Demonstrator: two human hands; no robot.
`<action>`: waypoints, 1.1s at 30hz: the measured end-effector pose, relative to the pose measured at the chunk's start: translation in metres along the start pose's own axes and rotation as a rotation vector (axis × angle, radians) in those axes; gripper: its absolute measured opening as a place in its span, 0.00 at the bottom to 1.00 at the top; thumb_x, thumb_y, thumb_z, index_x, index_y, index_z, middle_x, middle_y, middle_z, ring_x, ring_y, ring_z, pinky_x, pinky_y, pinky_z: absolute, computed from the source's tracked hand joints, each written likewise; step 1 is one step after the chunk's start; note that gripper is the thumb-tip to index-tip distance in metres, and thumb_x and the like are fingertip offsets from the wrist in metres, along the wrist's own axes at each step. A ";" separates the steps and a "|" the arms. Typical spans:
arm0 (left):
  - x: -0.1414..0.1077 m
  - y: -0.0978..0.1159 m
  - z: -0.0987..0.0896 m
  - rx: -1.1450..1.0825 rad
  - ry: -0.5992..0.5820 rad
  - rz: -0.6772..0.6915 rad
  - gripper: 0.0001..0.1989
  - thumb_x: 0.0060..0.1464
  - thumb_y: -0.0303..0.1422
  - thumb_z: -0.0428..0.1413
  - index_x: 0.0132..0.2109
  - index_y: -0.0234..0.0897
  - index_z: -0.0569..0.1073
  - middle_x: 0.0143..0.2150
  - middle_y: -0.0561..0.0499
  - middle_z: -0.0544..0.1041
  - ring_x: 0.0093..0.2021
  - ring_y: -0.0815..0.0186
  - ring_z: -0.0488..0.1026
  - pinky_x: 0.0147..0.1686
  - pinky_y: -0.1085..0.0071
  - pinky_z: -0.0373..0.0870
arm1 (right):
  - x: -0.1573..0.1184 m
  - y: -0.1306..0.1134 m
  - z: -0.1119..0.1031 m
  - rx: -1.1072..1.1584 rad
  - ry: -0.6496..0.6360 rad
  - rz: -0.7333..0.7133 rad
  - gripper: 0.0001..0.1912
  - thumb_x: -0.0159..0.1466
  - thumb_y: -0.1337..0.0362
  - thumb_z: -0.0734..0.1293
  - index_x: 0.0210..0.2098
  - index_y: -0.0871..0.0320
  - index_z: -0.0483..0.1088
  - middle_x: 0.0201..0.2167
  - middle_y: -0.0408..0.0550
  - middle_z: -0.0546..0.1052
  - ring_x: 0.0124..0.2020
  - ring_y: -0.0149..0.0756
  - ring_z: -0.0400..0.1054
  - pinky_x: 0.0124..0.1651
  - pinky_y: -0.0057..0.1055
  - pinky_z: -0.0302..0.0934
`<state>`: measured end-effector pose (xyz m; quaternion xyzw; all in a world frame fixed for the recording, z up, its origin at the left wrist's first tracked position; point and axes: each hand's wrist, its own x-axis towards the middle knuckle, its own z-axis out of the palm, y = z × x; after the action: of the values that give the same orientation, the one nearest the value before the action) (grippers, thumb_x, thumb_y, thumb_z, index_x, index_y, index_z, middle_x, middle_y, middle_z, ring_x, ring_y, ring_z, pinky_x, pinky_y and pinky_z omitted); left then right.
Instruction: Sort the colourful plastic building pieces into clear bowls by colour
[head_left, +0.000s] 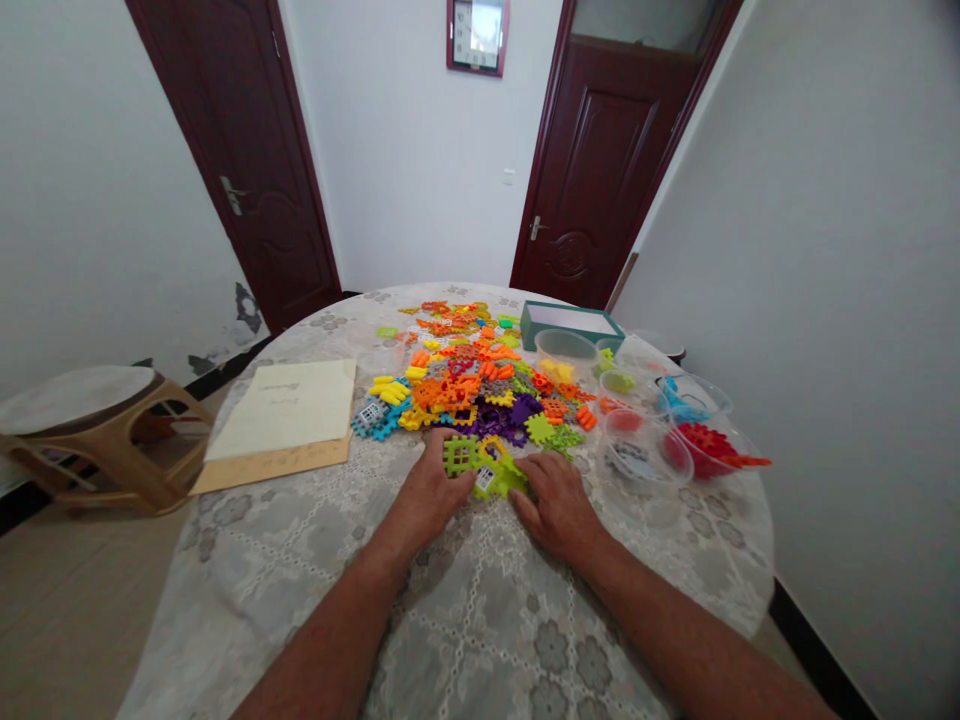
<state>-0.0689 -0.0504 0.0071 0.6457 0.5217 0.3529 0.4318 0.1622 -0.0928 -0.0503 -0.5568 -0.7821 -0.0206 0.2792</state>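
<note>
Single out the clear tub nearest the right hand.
The clear tub holding greyish pieces, just right of the right hand; red pieces and blue pieces sit in tubs farther right, yellow pieces in one farther back.

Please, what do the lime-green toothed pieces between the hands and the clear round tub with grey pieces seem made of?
Lime-green toothed pieces: probably moulded plastic, satin finish, judging by bright, even colour and regular edges.
Clear round tub: likely smooth plastic, being see-through; glass remains possible.
</note>
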 end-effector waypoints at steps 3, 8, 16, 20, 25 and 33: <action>0.002 0.000 0.000 -0.042 0.021 -0.029 0.24 0.55 0.30 0.57 0.58 0.41 0.63 0.41 0.51 0.75 0.33 0.65 0.74 0.33 0.70 0.73 | 0.002 0.000 -0.003 0.009 -0.027 0.022 0.15 0.69 0.61 0.68 0.54 0.56 0.73 0.48 0.57 0.76 0.51 0.50 0.66 0.56 0.47 0.60; 0.005 -0.002 -0.001 -0.115 0.065 -0.076 0.28 0.56 0.30 0.57 0.63 0.41 0.62 0.48 0.45 0.75 0.36 0.65 0.76 0.32 0.71 0.76 | 0.007 0.009 -0.006 0.094 -0.003 0.070 0.09 0.71 0.64 0.62 0.45 0.57 0.74 0.40 0.54 0.78 0.45 0.46 0.68 0.51 0.41 0.60; 0.004 -0.002 0.000 -0.220 0.038 -0.080 0.31 0.56 0.31 0.60 0.66 0.41 0.62 0.52 0.43 0.75 0.38 0.65 0.76 0.34 0.69 0.79 | 0.002 0.013 -0.019 0.487 0.138 0.369 0.14 0.71 0.56 0.63 0.52 0.55 0.69 0.42 0.50 0.79 0.42 0.42 0.72 0.46 0.37 0.64; 0.004 -0.001 0.002 -0.289 -0.001 -0.065 0.30 0.57 0.31 0.60 0.65 0.40 0.63 0.54 0.42 0.75 0.43 0.62 0.78 0.36 0.67 0.81 | -0.001 0.002 -0.020 0.821 0.090 0.374 0.17 0.69 0.52 0.67 0.53 0.55 0.70 0.36 0.46 0.77 0.35 0.37 0.70 0.38 0.32 0.64; 0.001 0.000 0.006 -0.336 -0.113 -0.042 0.29 0.55 0.33 0.62 0.63 0.40 0.65 0.53 0.43 0.77 0.48 0.59 0.78 0.40 0.64 0.82 | 0.004 -0.011 -0.019 0.965 -0.054 0.422 0.17 0.65 0.51 0.70 0.47 0.55 0.73 0.32 0.44 0.76 0.28 0.34 0.67 0.31 0.30 0.60; -0.002 -0.004 0.009 -0.351 -0.260 0.002 0.32 0.53 0.30 0.63 0.64 0.42 0.66 0.54 0.44 0.78 0.49 0.58 0.78 0.43 0.62 0.81 | 0.005 -0.012 -0.018 1.054 -0.181 0.413 0.22 0.65 0.53 0.71 0.55 0.55 0.69 0.29 0.39 0.72 0.25 0.31 0.63 0.28 0.28 0.57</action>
<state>-0.0630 -0.0534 0.0003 0.6013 0.3915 0.3524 0.6008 0.1584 -0.0992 -0.0294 -0.4829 -0.5825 0.4751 0.4492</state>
